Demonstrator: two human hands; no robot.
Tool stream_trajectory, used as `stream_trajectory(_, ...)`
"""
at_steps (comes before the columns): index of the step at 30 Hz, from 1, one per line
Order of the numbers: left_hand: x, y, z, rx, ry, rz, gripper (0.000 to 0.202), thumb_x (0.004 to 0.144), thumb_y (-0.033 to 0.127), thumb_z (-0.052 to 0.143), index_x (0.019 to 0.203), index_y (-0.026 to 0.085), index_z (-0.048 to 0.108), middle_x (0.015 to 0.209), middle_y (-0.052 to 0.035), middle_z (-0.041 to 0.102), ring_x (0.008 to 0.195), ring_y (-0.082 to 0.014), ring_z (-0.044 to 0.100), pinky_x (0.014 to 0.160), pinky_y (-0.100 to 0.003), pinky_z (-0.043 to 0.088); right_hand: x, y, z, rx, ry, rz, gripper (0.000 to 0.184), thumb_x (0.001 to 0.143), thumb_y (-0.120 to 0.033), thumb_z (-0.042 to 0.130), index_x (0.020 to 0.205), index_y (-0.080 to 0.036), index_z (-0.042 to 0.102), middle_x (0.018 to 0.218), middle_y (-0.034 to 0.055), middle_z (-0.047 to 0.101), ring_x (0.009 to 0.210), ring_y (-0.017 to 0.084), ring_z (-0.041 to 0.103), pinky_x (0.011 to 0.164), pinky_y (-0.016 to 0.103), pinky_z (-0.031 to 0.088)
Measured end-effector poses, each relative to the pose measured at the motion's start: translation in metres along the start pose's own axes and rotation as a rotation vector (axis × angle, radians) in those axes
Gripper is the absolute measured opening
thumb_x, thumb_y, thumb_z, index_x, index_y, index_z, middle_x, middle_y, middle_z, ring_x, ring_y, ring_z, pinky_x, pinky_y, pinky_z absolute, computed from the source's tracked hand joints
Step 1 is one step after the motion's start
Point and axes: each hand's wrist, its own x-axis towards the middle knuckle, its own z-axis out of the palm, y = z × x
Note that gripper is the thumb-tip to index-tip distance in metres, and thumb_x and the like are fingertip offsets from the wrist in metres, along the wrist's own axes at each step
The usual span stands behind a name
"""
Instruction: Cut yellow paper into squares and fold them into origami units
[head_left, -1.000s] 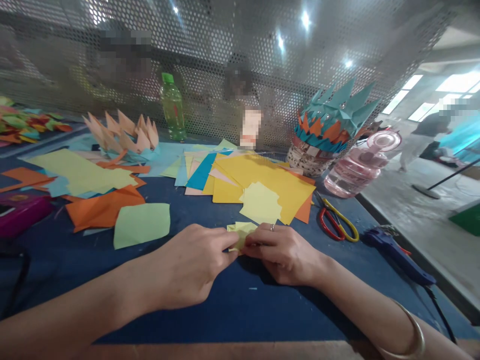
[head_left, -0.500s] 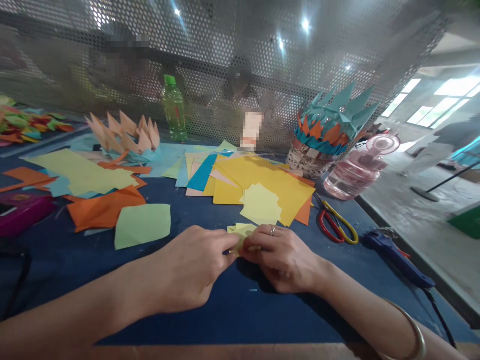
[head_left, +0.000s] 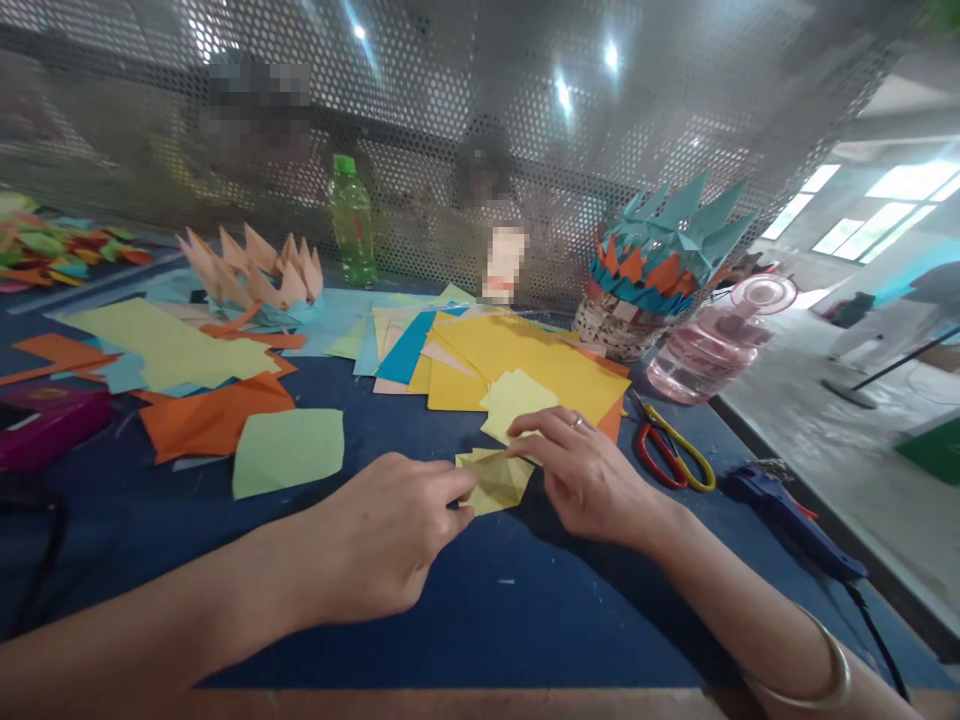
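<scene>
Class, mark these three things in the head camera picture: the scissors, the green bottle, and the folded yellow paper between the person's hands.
Scissors [head_left: 651, 455]: head view, on the red handle.
Green bottle [head_left: 353, 232]: head view, on its body.
Folded yellow paper [head_left: 495, 482]: head view, on its middle.

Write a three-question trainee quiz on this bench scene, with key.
1. True or false: the left hand touches the folded pale yellow paper.
2. Which tool lies nearest the right hand? A. scissors B. hammer C. ruler
3. Fill the blank: the plastic bottle just beyond the scissors is tinted ____.

Key: 1 true; 2 A; 3 pink.
</scene>
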Motion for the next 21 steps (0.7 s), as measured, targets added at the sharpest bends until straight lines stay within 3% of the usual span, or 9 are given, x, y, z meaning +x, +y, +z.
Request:
stream_trajectory(5,0.002,0.000,-0.001,0.021,-0.026,-0.013,0.024,0.075,0.007,0.049,0.088,0.020,0.064,0.085,-0.0030,0.061,0.072,-0.0183,0.058,0.056,-0.028,0.040,0.000,0.008,-0.001,0.114,-0.014,0.058,0.039,0.071,0.006,0.047,0.100,-0.018,0.060,0.118,0.0099,0.054,0.111,0.022,0.048,0.093,0.040,0.044)
stream_trajectory(11,0.002,-0.002,0.000,0.026,-0.007,-0.010,0.030,0.074,0.005,0.048,0.093,0.019,0.065,0.087,-0.0034,0.063,0.073,-0.0186,0.061,0.058,-0.029,0.044,0.003,0.008,0.004,0.158,0.037,0.008,0.018,0.085,-0.009,0.053,0.093,-0.020,0.065,0.103,0.0082,0.061,0.099,0.021,0.053,0.086,0.040,0.047)
stream_trajectory(16,0.001,-0.001,0.003,0.019,0.098,0.010,0.034,0.076,0.005,0.046,0.101,0.019,0.063,0.097,-0.0049,0.066,0.079,-0.0182,0.063,0.062,-0.028,0.047,0.004,-0.005,-0.003,0.231,0.041,-0.004,0.016,0.080,-0.006,0.052,0.088,-0.018,0.059,0.099,0.0082,0.062,0.095,0.020,0.055,0.084,0.037,0.046)
stream_trajectory(21,0.002,0.002,0.002,-0.011,0.154,0.033,0.030,0.082,0.013,0.047,0.108,0.020,0.061,0.098,-0.0062,0.066,0.086,-0.0182,0.062,0.070,-0.027,0.049,0.003,-0.014,-0.002,0.222,-0.006,-0.027,0.015,0.077,-0.006,0.052,0.086,-0.018,0.057,0.080,0.0049,0.064,0.079,0.018,0.056,0.076,0.035,0.044)
